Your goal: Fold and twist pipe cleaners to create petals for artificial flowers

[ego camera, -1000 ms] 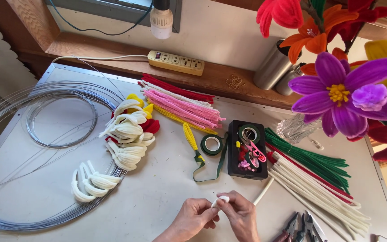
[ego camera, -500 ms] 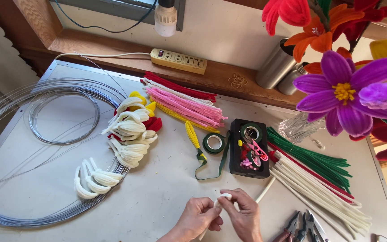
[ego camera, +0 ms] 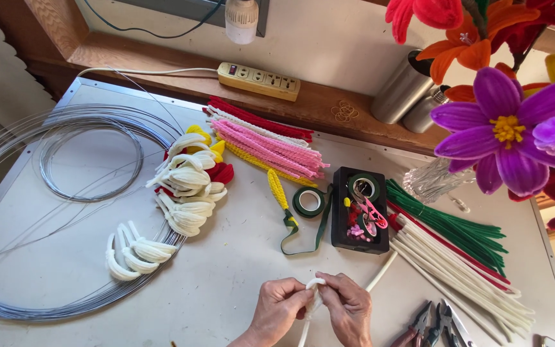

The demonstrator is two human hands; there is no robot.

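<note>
My left hand (ego camera: 279,310) and my right hand (ego camera: 349,307) meet at the table's near edge, both pinching a white fuzzy pipe cleaner (ego camera: 314,284) that is bent into a small loop between the fingertips. Its tail hangs down between my wrists. A straight white pipe cleaner (ego camera: 380,272) lies just to the right of my right hand. Finished white petal loops (ego camera: 135,249) lie to the left, with a bigger pile of white, yellow and red petal shapes (ego camera: 191,181) beyond them.
Coils of grey wire (ego camera: 65,154) fill the table's left. Pink, red and yellow pipe cleaners (ego camera: 271,144) lie at the back, green and white ones (ego camera: 457,257) on the right. Green floral tape (ego camera: 308,202), a black box (ego camera: 360,209), pliers (ego camera: 428,321) and purple and orange flowers (ego camera: 509,128) are nearby.
My hands have drawn closer together and the white pipe cleaner has been bent into a tighter loop between the fingertips. Nothing else on the table has moved.
</note>
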